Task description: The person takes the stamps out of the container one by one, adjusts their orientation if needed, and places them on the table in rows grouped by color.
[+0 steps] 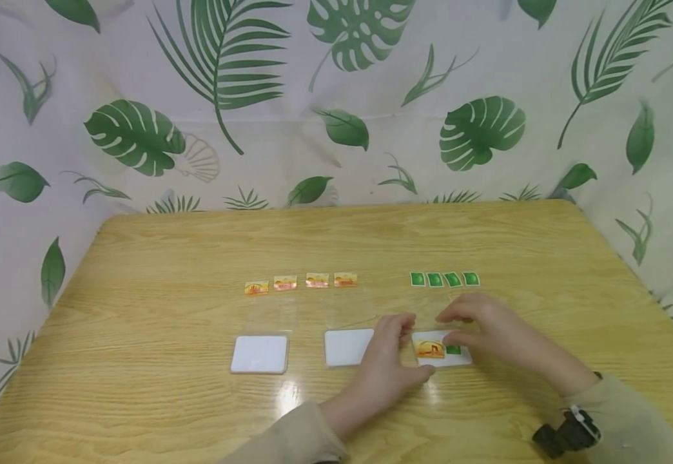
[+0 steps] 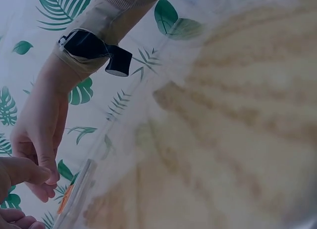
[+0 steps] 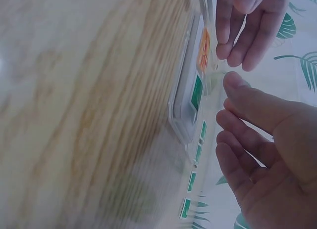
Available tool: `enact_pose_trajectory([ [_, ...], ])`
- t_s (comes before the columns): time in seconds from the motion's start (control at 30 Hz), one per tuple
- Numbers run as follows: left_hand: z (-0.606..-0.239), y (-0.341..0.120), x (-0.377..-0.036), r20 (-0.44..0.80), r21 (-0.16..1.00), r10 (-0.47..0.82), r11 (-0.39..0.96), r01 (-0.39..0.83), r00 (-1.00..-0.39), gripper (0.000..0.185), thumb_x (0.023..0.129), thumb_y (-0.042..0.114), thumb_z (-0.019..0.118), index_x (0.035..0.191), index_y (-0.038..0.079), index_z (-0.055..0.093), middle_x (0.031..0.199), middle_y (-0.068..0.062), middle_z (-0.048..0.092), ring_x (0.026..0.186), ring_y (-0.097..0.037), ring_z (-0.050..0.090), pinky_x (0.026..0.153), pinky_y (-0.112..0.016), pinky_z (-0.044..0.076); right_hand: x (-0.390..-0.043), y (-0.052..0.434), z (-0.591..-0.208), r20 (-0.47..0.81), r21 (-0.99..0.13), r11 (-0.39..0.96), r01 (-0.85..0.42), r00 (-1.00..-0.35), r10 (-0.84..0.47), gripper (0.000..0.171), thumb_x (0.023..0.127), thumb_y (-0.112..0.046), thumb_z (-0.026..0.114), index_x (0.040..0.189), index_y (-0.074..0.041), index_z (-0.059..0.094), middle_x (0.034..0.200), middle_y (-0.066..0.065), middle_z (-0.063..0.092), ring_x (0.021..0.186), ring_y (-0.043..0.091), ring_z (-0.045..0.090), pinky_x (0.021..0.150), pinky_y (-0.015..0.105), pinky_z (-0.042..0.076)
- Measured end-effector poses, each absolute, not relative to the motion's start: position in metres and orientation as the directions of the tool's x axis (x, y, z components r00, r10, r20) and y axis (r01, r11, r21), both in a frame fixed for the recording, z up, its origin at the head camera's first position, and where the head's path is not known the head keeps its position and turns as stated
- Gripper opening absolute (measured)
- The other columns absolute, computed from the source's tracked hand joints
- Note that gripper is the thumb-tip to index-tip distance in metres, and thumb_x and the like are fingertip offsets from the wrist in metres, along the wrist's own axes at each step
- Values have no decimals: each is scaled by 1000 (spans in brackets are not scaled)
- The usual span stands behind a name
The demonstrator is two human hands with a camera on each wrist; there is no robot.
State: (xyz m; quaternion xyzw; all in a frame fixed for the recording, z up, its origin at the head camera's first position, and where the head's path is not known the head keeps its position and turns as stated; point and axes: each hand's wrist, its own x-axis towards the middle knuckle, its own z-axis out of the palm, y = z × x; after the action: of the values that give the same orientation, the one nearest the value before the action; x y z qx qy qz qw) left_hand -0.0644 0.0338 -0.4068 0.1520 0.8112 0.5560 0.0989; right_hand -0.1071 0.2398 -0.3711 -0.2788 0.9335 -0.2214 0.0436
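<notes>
A white rectangular card or flat case (image 1: 457, 361) lies at the right of the front row. On it are an orange-yellow picture sticker (image 1: 429, 350) and a green stamp-like sticker (image 1: 454, 350), which also shows as a green patch (image 3: 196, 93) in the right wrist view. My right hand (image 1: 487, 330) hovers over that green sticker, thumb close to it and fingers loosely bent, holding nothing visible. My left hand (image 1: 384, 368) is at the card's left side, thumb near its front edge, and partly covers the middle white card (image 1: 345, 348). Contact with the cards is unclear.
A third white card (image 1: 259, 354) lies at the left. Behind the cards are clear plastic pieces (image 1: 273, 314), several orange-yellow stickers (image 1: 316, 280) in a row and several green stickers (image 1: 435, 280) at the right. The wooden table (image 1: 139, 309) meets a leaf-patterned cloth (image 1: 394, 135).
</notes>
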Motion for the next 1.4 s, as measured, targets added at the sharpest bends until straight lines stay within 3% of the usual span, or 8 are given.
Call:
enact_pose_trajectory([
  [0.43,-419,36,-64,64,905,367,370,208,-928,68,73,11,74,131,6,39,123,-1,42,110,-13,46,95,-16,38,-103,230,-366,55,-425,707,-565,-796,-603,26,73,-19,75,97,-12,68,96,-5,63,89,15,56,74,31,50],
  [0.6,-421,36,-63,110,848,399,440,296,-910,67,74,10,72,131,4,37,121,-4,42,108,-11,43,94,-18,40,-102,227,-369,42,-412,700,-584,-779,-626,28,72,-21,75,97,-12,68,96,-5,62,90,15,55,74,31,51],
  [0.77,-423,36,-61,150,788,425,494,367,-893,66,76,10,70,132,3,35,126,-5,40,115,-13,41,99,-22,37,-103,227,-373,75,-377,676,-634,-748,-660,28,68,-20,77,94,-12,69,93,-6,62,87,14,56,73,30,51],
  [1.4,-424,36,-59,157,747,433,536,393,-888,59,80,12,65,132,7,38,131,-2,41,122,-16,37,102,-28,36,-99,225,-375,14,-371,691,-620,-748,-664,23,69,-19,77,90,-17,70,90,-10,61,85,11,55,72,28,51],
])
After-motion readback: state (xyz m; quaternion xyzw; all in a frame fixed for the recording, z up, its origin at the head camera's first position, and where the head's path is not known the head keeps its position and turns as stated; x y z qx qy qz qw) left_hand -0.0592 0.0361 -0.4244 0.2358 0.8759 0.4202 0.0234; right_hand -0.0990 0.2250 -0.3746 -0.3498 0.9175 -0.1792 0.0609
